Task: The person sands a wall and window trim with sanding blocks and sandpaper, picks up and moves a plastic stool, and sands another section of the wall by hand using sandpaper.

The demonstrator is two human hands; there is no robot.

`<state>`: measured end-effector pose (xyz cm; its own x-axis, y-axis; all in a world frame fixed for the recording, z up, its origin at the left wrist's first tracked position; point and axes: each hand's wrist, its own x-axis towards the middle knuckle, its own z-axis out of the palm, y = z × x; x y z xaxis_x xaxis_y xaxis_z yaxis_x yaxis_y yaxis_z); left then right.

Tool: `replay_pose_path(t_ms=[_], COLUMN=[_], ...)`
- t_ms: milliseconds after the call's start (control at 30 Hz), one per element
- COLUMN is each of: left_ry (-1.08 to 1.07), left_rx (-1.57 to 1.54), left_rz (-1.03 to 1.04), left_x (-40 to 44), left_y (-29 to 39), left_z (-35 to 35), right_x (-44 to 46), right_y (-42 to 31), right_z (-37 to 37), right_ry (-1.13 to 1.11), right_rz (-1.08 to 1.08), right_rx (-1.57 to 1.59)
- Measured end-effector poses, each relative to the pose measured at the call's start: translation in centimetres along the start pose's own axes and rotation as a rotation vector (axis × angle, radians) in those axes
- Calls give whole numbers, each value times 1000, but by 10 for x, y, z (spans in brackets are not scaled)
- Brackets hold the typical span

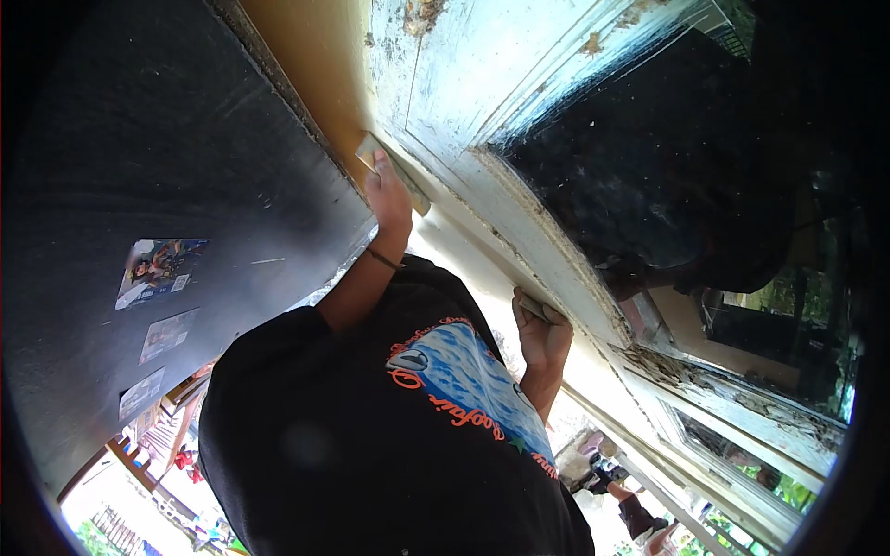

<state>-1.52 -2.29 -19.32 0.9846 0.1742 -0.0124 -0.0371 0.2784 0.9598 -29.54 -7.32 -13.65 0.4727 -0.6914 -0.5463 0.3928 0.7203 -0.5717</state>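
Observation:
My left hand (389, 197) is raised at upper centre, closed around a flat, pale grey-green piece (368, 151). This piece lies against the cream-yellow surface beside the white frame. A thin dark band circles the wrist. Lower and to the right, my right hand (544, 335) has bent fingers around a smaller grey-green piece (532, 306), close to the pale wall. Part of that piece is hidden by the fingers. Between the two arms, a black shirt (324, 445) with a blue and orange print fills the lower middle.
A dark panel (213, 120) with several stickers stands at left. On the right, a worn white frame (547, 222) surrounds dark glass (686, 157). Wooden furniture is at lower left. A person's legs (638, 514) show at lower right, beside pale rails.

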Motion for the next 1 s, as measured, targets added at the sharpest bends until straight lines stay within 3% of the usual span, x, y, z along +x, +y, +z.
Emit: replay_pose_path(t_ms=[33, 133, 200, 267, 300, 333, 400, 433, 467, 567, 633, 667, 733, 800, 867, 933, 1000], left_ry=[-75, 46, -48, -114, -84, -83, -207, -127, -170, -221, -110, -336, -412, -277, -282, -244, -225], left_rx=[67, 108, 261, 416, 419, 423, 361, 242, 337, 462, 404, 534, 325, 385, 264, 250, 337], left_rz=[-190, -310, -277, 165, 489, 488, 163, 99, -50, -135, 601, 499, 498, 519, 436, 104, 485], left_x=[7, 32, 27, 1, -8, -3, 10, 19, 31, 33, 2, -13, -27, -2, 17, 24, 7], left_y=[3, 19, -7, -17, -8, -9, -1, 10, 24, 16, 9, 7, 11, 14, 29, 33, 15], left_z=[-8, 8, 0, -7, -8, -12, -15, -7, -5, 3, 3, -13, -20, -11, -2, 5, 1], right_x=[1, -1, 0, 0, 0, 0, -1, 0, 0, -1, 2, 1, 0, 0, -2, -2, 0], right_y=[0, 1, -1, 0, 0, 0, 1, 1, 0, 2, -1, 0, 0, -1, 0, -1, -1], right_z=[-1, -2, 0, 1, 3, 5, 4, 2, -1, -5, -2, -1, 0, 1, 0, 0, -2], right_ry=[-6, 1, 4, 10, 9, 7, 15, 3, -8, -14, -8, 0, 9, -9, -3, -8, -25], right_rz=[3, 19, 28, 25, 28, 20, 12, 23, 34, 34, 23, 20, 22, 30, 37, 41, 32], right_rx=[10, 0, -25, -13, -13, -14, -13, -10, -6, -16, -27, -20, -15, -43, -43, -44, -51])
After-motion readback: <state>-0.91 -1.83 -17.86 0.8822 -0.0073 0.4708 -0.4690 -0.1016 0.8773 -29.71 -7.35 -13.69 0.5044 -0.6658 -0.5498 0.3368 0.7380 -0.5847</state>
